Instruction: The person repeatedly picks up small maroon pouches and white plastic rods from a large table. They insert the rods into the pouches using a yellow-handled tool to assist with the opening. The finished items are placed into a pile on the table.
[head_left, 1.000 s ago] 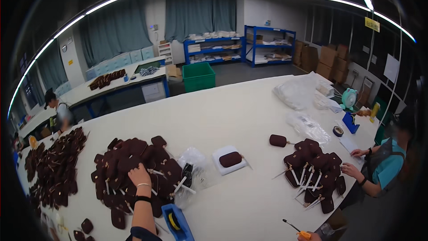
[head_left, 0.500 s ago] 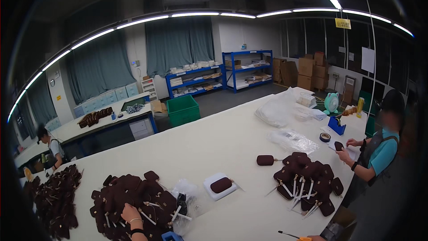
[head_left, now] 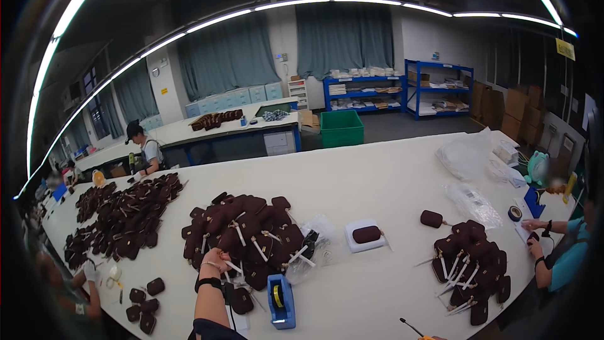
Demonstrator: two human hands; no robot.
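My left hand (head_left: 216, 261) reaches into the near edge of a heap of dark maroon zip pouches (head_left: 251, 226) with white strips hanging from them. Its fingers are curled against the heap, and what they pinch is hidden. One more pouch (head_left: 241, 300) lies right of my wrist, by a white sheet. At the lower edge, only a sliver of my right hand (head_left: 434, 338) shows, closed round an orange-handled tool (head_left: 425, 337) with a thin dark shaft. A single pouch (head_left: 367, 234) rests on a white pad (head_left: 365, 245) right of the heap.
A blue tape dispenser (head_left: 282, 305) stands right of my left forearm. Clear plastic (head_left: 322, 242) lies beside the heap. Other pouch piles are at right (head_left: 469, 258) and left (head_left: 126, 214). Co-workers' hands (head_left: 535, 239) are at the right, and a gloved hand (head_left: 90, 271) at the left.
The view has swung left, bringing in the tape dispenser, the left pile and another worker. My left hand is still at the heap, now at its near edge. The right hand still holds the orange-handled tool.
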